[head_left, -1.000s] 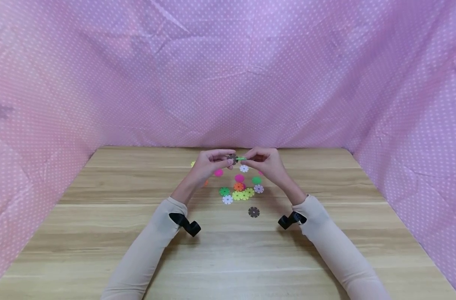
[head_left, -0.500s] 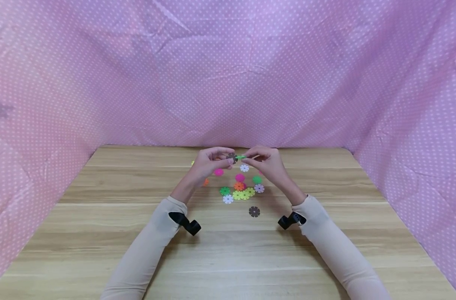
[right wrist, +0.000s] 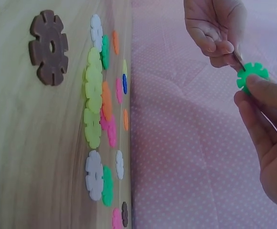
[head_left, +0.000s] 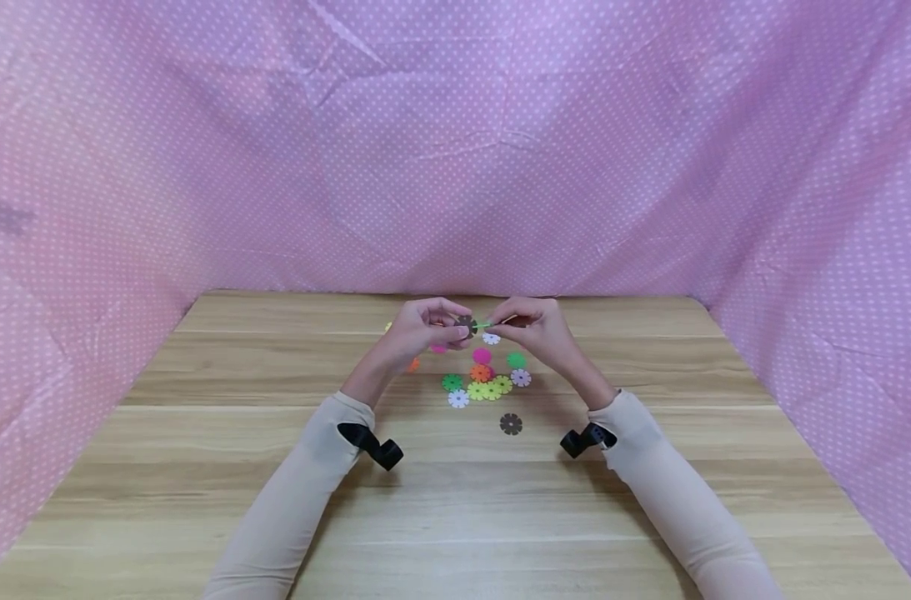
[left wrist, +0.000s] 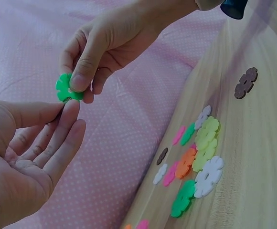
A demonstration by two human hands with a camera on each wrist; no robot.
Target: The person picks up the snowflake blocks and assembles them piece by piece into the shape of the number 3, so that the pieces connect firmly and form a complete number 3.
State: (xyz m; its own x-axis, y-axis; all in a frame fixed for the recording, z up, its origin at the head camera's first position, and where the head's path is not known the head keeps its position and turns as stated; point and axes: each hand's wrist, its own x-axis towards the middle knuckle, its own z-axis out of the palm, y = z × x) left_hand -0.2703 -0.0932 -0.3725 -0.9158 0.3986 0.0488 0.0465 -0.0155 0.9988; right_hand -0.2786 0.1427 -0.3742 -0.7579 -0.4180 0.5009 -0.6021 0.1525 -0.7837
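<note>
My left hand (head_left: pixel 416 328) pinches a brown notched flower disc (head_left: pixel 467 323) between thumb and fingers. Facing it, my right hand (head_left: pixel 539 328) pinches a bright green notched flower disc (right wrist: pixel 250 71), which looks edge-on in the head view. The two discs meet at their rims, held at an angle to each other above the table. Whether their notches are engaged, I cannot tell. In the left wrist view the green disc (left wrist: pixel 63 88) shows its face, while the brown one is mostly hidden by my left fingers (left wrist: pixel 57 131).
Several loose flower discs lie on the wooden table (head_left: pixel 455 517) below the hands: a brown one (head_left: pixel 511 424) nearest me, overlapping yellow ones (head_left: pixel 491 389), an orange one (head_left: pixel 481 372), and white, green and pink ones. A pink dotted cloth (head_left: pixel 455 167) hangs behind.
Both hands have dipped slightly, with the discs still pinched. The green disc tilted a little half a second ago and now appears thin and edge-on. The loose discs lie as before.
</note>
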